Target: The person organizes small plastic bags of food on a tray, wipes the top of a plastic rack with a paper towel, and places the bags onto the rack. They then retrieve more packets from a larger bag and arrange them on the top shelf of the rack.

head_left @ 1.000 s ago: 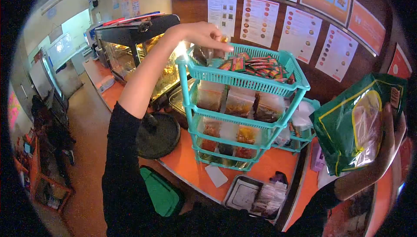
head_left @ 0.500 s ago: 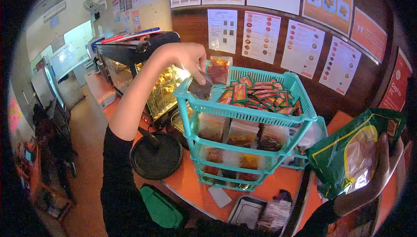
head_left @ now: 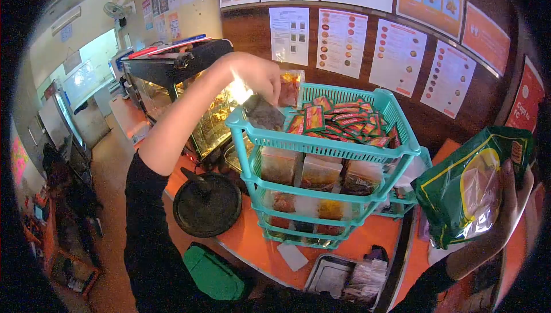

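Note:
A tall teal plastic rack (head_left: 333, 140) stands on the orange counter, its top basket heaped with red and green sachets (head_left: 350, 120). Over the basket's left end, my left hand (head_left: 259, 78) pinches the top of a clear bag with dark contents (head_left: 264, 112). Behind that hand leans a clear packet with red-orange contents (head_left: 291, 88). At the right, my right hand (head_left: 508, 204) holds a large green and yellow pouch (head_left: 470, 186) with a clear window. Lower tiers of the rack hold several filled clear bags (head_left: 318, 172).
A round black tray (head_left: 208, 205) lies left of the rack, near a lit glass display case (head_left: 212, 106). In front are a green lid (head_left: 212, 273), a white card (head_left: 293, 255) and a metal tray (head_left: 327, 275). Menu sheets (head_left: 341, 40) hang behind.
The bag of dark contents in my left hand shows slightly more to the left and higher. The green pouch has tilted more upright and shifted a little in my right hand. The view moved slightly.

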### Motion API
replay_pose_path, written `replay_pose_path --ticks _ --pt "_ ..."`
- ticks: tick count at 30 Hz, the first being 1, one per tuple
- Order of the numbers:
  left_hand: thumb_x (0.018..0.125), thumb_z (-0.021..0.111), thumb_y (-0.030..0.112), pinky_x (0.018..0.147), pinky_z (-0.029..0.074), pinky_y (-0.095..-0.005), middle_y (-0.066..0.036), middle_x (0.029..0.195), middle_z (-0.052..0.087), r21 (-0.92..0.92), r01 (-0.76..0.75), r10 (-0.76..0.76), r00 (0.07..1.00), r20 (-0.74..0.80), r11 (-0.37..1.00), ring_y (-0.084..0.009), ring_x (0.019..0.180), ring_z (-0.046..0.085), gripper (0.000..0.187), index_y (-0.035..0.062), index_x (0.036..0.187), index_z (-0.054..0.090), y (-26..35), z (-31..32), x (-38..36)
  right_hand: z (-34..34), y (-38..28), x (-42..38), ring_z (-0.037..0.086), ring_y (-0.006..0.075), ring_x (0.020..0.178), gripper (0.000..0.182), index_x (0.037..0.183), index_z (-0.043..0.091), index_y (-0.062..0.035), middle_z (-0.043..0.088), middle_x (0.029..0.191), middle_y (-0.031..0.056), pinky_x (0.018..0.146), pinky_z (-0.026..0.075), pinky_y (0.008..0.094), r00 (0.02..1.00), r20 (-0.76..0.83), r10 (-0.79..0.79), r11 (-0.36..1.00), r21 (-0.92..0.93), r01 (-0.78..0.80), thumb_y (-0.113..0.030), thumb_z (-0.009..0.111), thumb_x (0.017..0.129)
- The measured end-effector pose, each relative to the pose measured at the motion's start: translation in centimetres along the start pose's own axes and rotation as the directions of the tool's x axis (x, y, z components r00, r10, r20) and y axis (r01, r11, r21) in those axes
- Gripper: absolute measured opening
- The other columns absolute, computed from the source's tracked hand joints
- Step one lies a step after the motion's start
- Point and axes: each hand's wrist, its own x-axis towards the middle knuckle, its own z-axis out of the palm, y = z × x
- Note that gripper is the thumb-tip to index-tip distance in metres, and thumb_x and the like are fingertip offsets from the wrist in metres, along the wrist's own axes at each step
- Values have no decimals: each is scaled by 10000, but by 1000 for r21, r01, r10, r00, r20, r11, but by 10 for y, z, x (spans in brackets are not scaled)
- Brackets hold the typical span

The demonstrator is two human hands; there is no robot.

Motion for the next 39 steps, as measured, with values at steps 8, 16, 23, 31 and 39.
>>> replay_pose_path --ticks 8,16,23,31,39 --pt "815 611 415 830 439 -448 -188 903 571 530 337 -114 906 -408 778 -368 924 552 357 67 769 682 63 24 -22 -34 27 6 515 134 1044 333 1194 531 -20 545 1118 63 930 403 272 999 -29 42 999 18 -42 -152 612 900" --pt "842 604 177 827 459 -403 -137 949 579 329 -477 568 772 -285 815 -306 950 561 261 67 1073 556 97 37 53 -44 10 0 506 126 1035 310 1184 544 -32 539 1107 48 900 397 248 997 -75 33 999 5 -32 -137 605 898" --pt "847 618 227 789 468 -394 -145 960 585 419 -313 441 861 -253 852 -303 894 586 283 44 1061 592 101 27 68 -56 0 -14 533 113 927 328 1163 544 -39 582 1037 42 838 415 242 993 -115 38 999 -31 -42 -182 639 883" --pt "897 587 298 924 406 -358 -89 1025 570 191 -644 672 702 -235 741 -238 1050 519 296 55 1066 594 135 44 86 -96 16 -17 537 134 943 306 1173 532 -20 577 1101 74 822 426 258 991 -123 47 999 6 -46 -132 595 895" --pt "859 638 158 949 399 -319 -61 1099 596 -256 -645 648 757 -85 720 -153 1061 527 276 20 1096 606 139 49 86 -115 21 -21 521 103 834 257 1127 538 -28 577 985 40 729 422 241 990 -99 104 994 36 -101 -148 581 904"
